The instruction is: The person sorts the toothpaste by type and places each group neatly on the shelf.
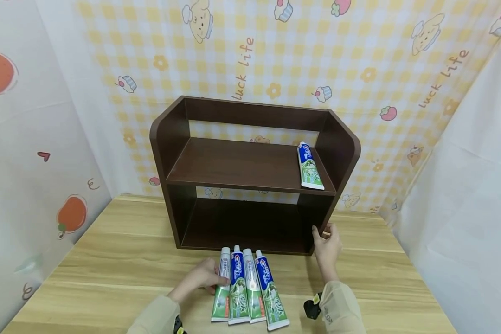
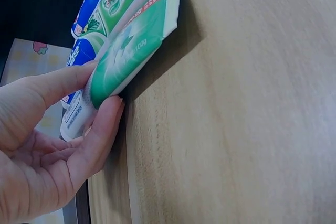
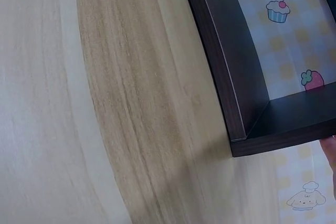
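My left hand (image 1: pixel 201 275) pinches the leftmost toothpaste tube (image 1: pixel 221 301), white at the cap end and green at the tail, between thumb and fingers. In the left wrist view this tube (image 2: pixel 128 59) is tilted against its neighbours. To its right lie a blue-and-green toothpaste tube (image 1: pixel 238 297), another white-and-green tube (image 1: pixel 253 292) and a second blue-and-green tube (image 1: pixel 271 297), caps toward the shelf. The right hand (image 1: pixel 327 248) grips the lower front edge of the right side panel of a dark brown two-tier shelf (image 1: pixel 234 162), thumb on the inner face.
One more blue-and-green toothpaste tube (image 1: pixel 310 167) lies on the upper tier at the right end. The shelf stands on a wood-grain table (image 1: pixel 121 260). Behind it hangs a yellow checked cloth (image 1: pixel 150 93), with white cloth (image 1: pixel 463 162) at the sides.
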The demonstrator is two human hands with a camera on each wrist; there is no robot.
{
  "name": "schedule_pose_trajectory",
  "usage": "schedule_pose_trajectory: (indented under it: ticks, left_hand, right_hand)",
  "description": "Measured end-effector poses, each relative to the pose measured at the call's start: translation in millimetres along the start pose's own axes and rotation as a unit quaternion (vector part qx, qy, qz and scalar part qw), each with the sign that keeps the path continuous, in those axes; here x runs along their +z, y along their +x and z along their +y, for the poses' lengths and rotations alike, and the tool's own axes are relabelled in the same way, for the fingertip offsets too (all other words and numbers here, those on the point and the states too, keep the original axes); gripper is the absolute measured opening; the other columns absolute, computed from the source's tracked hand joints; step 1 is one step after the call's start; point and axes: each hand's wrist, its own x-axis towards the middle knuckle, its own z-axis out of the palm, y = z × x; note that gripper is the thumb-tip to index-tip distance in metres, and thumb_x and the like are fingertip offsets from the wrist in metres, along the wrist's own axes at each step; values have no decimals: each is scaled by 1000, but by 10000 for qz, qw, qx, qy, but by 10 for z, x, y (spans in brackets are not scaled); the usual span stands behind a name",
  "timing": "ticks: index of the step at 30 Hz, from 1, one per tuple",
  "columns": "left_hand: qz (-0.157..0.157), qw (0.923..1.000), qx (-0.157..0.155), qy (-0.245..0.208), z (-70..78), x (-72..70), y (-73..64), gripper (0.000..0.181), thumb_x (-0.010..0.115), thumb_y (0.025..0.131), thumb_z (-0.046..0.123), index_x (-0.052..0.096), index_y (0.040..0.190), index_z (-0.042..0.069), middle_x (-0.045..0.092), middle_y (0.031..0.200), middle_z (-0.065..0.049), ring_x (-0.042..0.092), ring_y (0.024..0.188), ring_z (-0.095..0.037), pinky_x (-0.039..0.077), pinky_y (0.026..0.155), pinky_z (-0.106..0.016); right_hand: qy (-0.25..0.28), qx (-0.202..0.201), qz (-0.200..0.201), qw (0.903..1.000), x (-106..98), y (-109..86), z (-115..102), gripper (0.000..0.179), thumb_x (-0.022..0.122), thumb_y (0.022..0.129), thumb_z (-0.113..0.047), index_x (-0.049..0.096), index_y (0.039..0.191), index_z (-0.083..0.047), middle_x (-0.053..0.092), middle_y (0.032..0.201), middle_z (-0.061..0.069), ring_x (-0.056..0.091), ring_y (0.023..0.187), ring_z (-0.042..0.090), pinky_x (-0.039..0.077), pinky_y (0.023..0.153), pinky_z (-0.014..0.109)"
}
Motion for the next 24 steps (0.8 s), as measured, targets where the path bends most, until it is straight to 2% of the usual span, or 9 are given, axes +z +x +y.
schedule_pose_trajectory:
  ticks: [8, 13, 19, 24]
  left_hand:
    - [-49, 9999, 66, -65, -17, -4, 10, 21, 74, 72, 11, 58, 66, -1, 61, 60, -6, 54, 44, -8, 53, 46, -22]
    - [-50, 10000, 0, -57, -21, -10, 19, 23, 75, 72, 12, 56, 65, 0, 61, 61, -6, 54, 44, -8, 53, 46, -22]
    - [-60, 10000, -23, -76, -4, -18, 12, 23, 74, 72, 12, 56, 65, 0, 61, 61, -7, 55, 45, -8, 53, 46, -22]
    - [-95, 9999, 30, -103, -4, -22, 0, 21, 74, 73, 12, 58, 66, 0, 62, 60, -6, 55, 44, -8, 53, 46, -22]
  right_hand:
    - [31, 126, -482, 9988, -62, 45, -22, 19, 69, 78, -9, 52, 83, -2, 63, 88, 17, 66, 73, 31, 44, 53, 16]
    - [-199, 282, -978, 9946, -119, 91, -60, 19, 67, 79, -10, 49, 81, -3, 61, 89, 18, 66, 78, 33, 45, 55, 22]
    - [-298, 388, -1584, 9862, -170, 184, -121, 19, 64, 79, -8, 50, 90, -3, 59, 97, 22, 65, 86, 36, 51, 61, 30]
    - [-585, 336, -1912, 9792, -201, 263, -167, 22, 64, 78, -9, 50, 93, -4, 60, 97, 23, 64, 86, 35, 49, 63, 32]
